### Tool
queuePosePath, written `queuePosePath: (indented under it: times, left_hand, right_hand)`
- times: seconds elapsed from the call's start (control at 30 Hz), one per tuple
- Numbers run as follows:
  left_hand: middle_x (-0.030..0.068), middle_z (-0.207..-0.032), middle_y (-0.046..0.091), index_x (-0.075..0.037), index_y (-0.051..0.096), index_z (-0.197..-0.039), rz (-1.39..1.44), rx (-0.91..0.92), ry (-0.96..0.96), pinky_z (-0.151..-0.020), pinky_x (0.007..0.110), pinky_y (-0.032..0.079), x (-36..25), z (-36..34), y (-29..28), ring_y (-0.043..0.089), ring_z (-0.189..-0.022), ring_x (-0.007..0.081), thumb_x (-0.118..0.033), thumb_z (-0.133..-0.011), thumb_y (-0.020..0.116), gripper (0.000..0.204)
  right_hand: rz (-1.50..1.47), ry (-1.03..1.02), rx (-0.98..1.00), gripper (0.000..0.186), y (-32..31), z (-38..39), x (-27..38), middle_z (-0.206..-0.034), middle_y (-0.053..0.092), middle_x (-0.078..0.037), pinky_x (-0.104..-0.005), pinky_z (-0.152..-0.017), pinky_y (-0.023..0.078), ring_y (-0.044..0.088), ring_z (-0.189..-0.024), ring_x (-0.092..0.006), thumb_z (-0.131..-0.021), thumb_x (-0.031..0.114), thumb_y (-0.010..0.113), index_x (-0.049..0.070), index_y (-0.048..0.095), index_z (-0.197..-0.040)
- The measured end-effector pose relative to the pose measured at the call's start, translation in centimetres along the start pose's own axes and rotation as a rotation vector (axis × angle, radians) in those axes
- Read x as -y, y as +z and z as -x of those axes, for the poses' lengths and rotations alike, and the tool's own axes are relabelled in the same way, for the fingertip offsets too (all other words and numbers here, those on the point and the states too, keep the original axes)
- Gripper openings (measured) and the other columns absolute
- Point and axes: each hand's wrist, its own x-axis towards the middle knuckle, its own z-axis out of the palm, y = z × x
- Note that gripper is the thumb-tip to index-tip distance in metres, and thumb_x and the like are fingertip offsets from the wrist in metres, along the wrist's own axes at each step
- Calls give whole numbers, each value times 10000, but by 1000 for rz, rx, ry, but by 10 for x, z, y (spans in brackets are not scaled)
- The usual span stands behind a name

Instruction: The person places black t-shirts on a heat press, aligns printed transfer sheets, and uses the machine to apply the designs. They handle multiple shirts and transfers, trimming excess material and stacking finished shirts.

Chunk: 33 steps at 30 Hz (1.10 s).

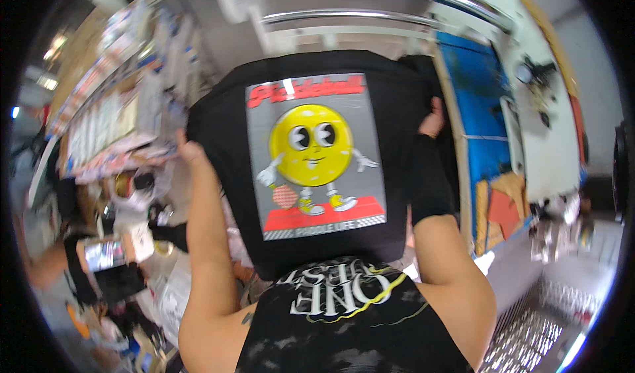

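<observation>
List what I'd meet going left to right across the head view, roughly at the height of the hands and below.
Small lit screen → left hand → yellow cartoon print on the black shirt → right hand → blue panel → white panel.

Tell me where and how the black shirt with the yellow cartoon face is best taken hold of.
Probably by its two side edges, one hand coming from each side: the shirt is spread wide, its print facing the camera, so side holds should leave the picture untouched. The left hand and right hand are at the sides, fingers partly hidden.
</observation>
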Motion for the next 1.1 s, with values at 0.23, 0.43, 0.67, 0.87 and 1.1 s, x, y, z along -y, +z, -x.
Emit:
queuePosePath:
  times: [0.23, 0.43, 0.67, 0.87, 1.1]
  left_hand:
    - [225, -1285, 679, 98, 622, -1290, -154, 328, -274, -1076, 467, 490, 4, 66, 31, 654, -1186, 344, -585, -1006, 542, 745]
    - [83, -1158, 739, -13, 638, -1305, -743, 373, -699, -829, 332, 604, 1, 205, -56, 721, -972, 174, -452, -1017, 616, 526]
    - [39, -1088, 745, -15, 678, -1226, -774, 300, -420, -780, 276, 571, -65, 287, -127, 708, -865, 117, -175, -994, 697, 282]
    - [44, -1045, 715, 53, 644, -1305, -926, 285, -164, -752, 256, 517, -91, 306, -143, 643, -847, 97, -224, -972, 734, 443]
    - [94, -1061, 748, 31, 658, -1203, -729, 309, -237, -825, 277, 554, -90, 288, -168, 715, -918, 150, -158, -1030, 651, 257]
  right_hand:
    - [260, 564, 337, 719, 14, 47, 41, -1369, 630, -194, -449, -1063, 485, 613, -1252, -321, -1003, 548, 575, -35, 553, -1425]
    - [392, 973, 430, 487, -116, 177, 54, -1332, 667, -93, -393, -1040, 516, 653, -1195, -227, -1067, 391, 558, 27, 569, -1390]
    - [300, 703, 175, 474, -193, 242, 127, -1426, 607, -133, -458, -1154, 409, 559, -1323, -299, -1046, 298, 588, 6, 545, -1417]
    - [356, 493, 147, 449, -214, 244, 126, -1392, 612, -155, -425, -1125, 427, 584, -1271, -278, -1062, 262, 569, -23, 523, -1406]
    - [247, 260, 174, 397, -228, 249, 112, -1298, 660, -151, -311, -1099, 430, 603, -1203, -210, -1047, 149, 620, -112, 584, -1344]
